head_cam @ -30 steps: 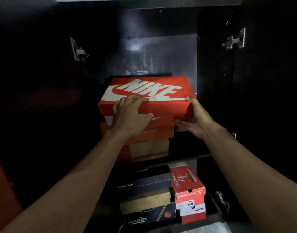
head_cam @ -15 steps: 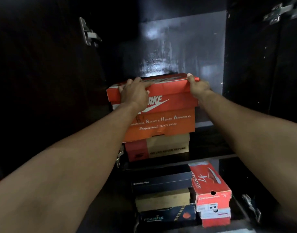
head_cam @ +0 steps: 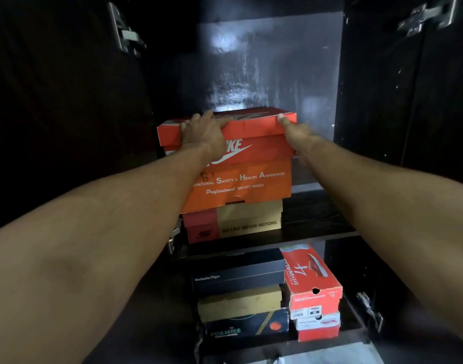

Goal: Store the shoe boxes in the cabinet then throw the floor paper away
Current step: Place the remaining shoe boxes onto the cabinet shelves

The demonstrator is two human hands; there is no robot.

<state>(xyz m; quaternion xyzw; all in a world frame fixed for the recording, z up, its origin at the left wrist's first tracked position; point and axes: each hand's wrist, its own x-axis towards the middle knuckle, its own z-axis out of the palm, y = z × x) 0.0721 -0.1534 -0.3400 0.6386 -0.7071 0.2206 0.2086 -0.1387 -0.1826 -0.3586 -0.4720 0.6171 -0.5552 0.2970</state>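
An orange Nike shoe box (head_cam: 256, 128) sits on top of a stack on the upper shelf of a dark cabinet (head_cam: 311, 232). My left hand (head_cam: 202, 134) lies on the box's front left, with its fingers hooked over the lid's edge. At the lid's front right corner my right hand (head_cam: 294, 131) holds the box with the thumb on top; its fingers are hidden beside the box. Below the Nike box is an orange safety shoes box (head_cam: 240, 186), and below that a tan and red box (head_cam: 248, 223).
On the lower shelf stand a black box (head_cam: 238, 274), a tan box (head_cam: 238, 302), a dark Foamies box (head_cam: 247, 328) and two red boxes (head_cam: 313, 281) at the right. Both cabinet doors are open, with hinges (head_cam: 125, 32) on both sides. Something pale (head_cam: 335, 354) shows at the bottom edge.
The Nike box, tilted with its top showing a second ago, now lies level on the stack and further in. Both hands stayed on it.
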